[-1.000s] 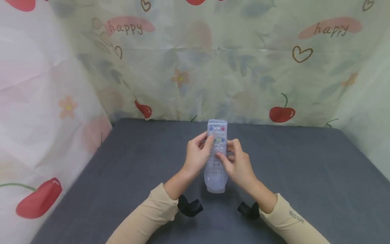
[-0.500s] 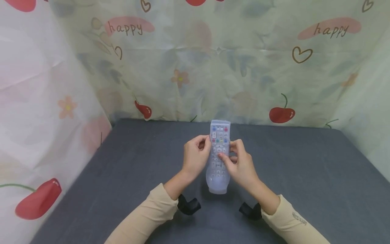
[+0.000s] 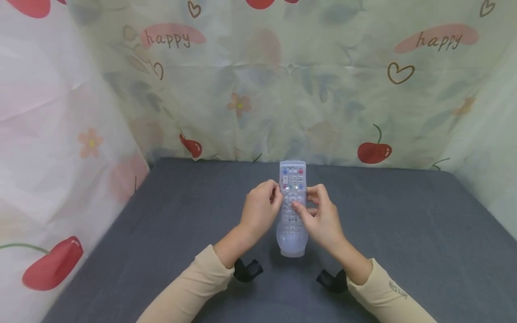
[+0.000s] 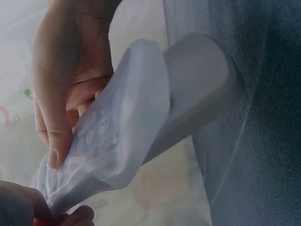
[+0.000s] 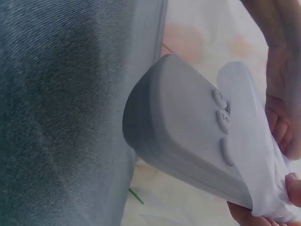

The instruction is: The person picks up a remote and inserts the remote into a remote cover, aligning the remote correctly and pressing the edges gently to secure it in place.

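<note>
A grey remote control stands tilted in a translucent soft cover, its buttons showing through. At the near end the cover flares wide, and the bare end of the remote sticks out of it, plain in both wrist views. My left hand pinches the cover's left edge toward the far end, fingertips curled in. From the other side my right hand grips the covered remote, thumb on the button face and fingers behind the right edge. The fingers behind the remote are largely hidden.
Beneath the hands lies a dark grey tabletop. A patterned cloth with cherries and hearts hangs behind it, and another sheet borders the left side. Black straps show by both wrists.
The covered remote has shifted slightly right. My left thumb has slid off the button face to the left edge, where the fingers now pinch. My right hand keeps its grip and moves slightly right.
</note>
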Available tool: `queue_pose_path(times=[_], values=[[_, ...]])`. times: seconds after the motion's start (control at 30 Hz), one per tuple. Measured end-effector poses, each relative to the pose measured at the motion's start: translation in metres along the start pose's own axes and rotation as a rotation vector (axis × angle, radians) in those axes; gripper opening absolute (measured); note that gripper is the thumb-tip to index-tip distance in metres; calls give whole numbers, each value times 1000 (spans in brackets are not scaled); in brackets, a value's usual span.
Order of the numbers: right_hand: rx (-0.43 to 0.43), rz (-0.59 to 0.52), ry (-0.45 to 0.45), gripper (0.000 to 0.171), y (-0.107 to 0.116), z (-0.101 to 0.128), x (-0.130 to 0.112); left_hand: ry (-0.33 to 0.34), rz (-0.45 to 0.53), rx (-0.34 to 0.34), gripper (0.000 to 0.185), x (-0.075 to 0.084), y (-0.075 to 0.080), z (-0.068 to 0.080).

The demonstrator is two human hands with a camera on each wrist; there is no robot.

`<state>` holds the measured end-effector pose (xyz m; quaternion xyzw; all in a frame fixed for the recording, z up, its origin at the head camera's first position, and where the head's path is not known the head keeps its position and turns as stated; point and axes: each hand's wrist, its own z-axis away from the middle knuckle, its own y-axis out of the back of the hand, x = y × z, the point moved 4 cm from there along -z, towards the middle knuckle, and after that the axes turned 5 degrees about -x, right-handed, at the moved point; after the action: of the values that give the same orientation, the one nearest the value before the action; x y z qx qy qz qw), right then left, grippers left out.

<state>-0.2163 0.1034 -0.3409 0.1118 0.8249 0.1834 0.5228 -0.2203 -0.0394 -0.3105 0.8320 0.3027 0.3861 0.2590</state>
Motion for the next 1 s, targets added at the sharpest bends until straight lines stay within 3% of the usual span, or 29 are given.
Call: queue_pose_path(times=[0.13, 0.23, 0.57, 1.0], values=[[10, -8, -2, 33, 1, 0, -2, -16, -5, 17, 12, 1, 1, 2], [10, -4, 1, 33, 3, -2, -2, -12, 45, 21, 11, 0, 1, 2], [-24, 11, 4, 32, 4, -5, -1, 170, 388, -154, 21, -7, -3, -2], [-101, 23, 21, 43, 2, -4, 0, 256, 631, -147, 20, -18, -6, -6]])
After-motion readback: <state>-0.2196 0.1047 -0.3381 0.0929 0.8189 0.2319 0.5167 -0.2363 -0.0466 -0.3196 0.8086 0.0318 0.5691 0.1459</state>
